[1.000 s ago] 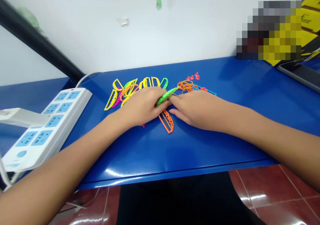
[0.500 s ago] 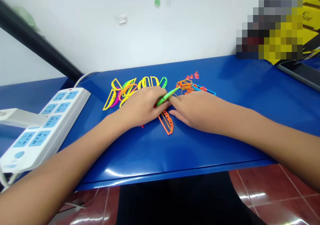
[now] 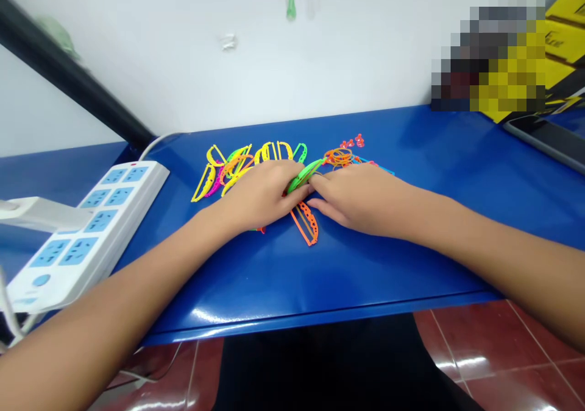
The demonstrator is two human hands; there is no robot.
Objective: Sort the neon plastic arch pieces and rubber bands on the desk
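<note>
1. Yellow box (image 3: 561, 41), far R of green bow (image 3: 305, 174): lettering blurred, can't be read.
2. Green bow pinched by L grip (image 3: 267, 192).
3. R grip (image 3: 356, 198) seen just R of bow; hold can't be told.
4. Orange bow (image 3: 312, 219) laid on worktop (image 3: 320, 289), nearside of green bow.

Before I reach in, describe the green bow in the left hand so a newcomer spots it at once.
On the blue table, find where the left hand and the right hand nearly meet. The bright green plastic bow slants from the left hand's grip toward the orange rubber bands. Unlike the other green bow lying farther back, this one is held.
</note>
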